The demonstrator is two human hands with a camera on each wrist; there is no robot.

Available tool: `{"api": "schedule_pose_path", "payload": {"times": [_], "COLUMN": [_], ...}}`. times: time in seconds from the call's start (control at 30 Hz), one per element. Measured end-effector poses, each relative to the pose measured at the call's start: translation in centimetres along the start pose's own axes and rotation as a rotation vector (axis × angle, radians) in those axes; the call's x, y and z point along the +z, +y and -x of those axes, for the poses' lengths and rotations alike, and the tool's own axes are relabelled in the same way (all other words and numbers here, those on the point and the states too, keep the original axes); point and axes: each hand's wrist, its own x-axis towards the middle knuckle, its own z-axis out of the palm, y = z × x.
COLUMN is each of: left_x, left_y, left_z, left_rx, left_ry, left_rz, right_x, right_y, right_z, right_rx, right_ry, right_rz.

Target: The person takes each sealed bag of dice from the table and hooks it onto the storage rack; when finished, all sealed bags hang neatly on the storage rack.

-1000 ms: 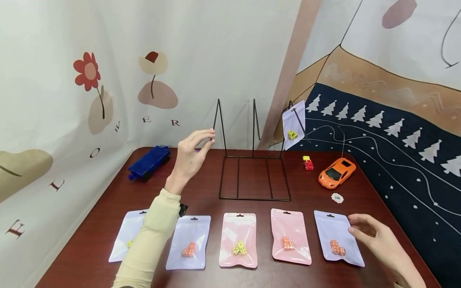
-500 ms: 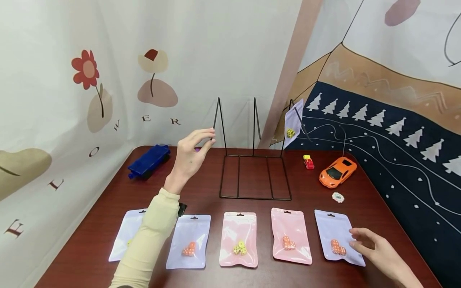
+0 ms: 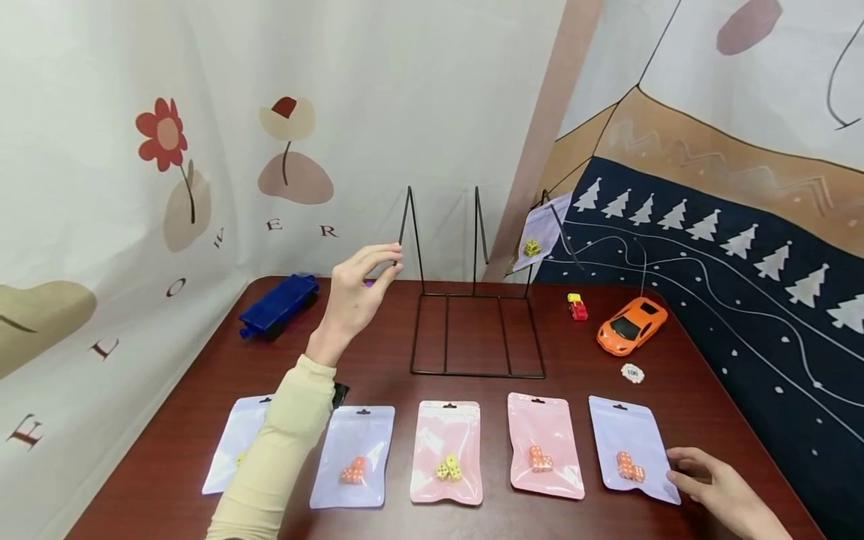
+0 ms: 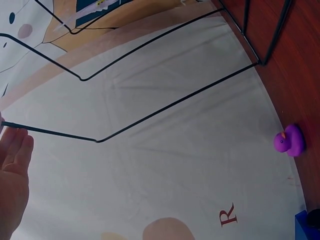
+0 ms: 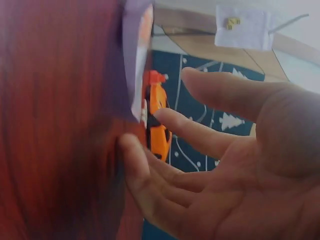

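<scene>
At the back of the desk (image 3: 378, 367), my left hand (image 3: 358, 292) pinches the tip of the wire rack's (image 3: 472, 300) leftmost prong, while my right hand (image 3: 715, 491), fingers loosely spread, rests at the lower corner of the rightmost lilac pouch (image 3: 628, 457) in the front row.

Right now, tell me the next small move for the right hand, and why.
Probably pinch the lavender pouch of orange dice by its near right corner and lift. The right hand lies open at that edge, holding nothing, while the left hand steadies the wire rack's left prong.
</scene>
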Motion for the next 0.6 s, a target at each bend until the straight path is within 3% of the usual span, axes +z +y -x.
{"api": "schedule_pose_path", "payload": {"times": [0.23,0.6], "left_x": [-0.23,-0.23], "left_y": [0.08,0.24], "left_z": [0.17,-0.07], "left_rx": [0.008,0.011], "left_ry": [-0.002,-0.010], "left_rz": [0.007,0.003], "right_x": [0.01,0.67], "right_y": [0.01,-0.54], "right_z": [0.19,-0.26], "right_rx": [0.003,0.026], "right_ry": [-0.059,-0.023], "right_rz": [-0.093,-0.065]}}
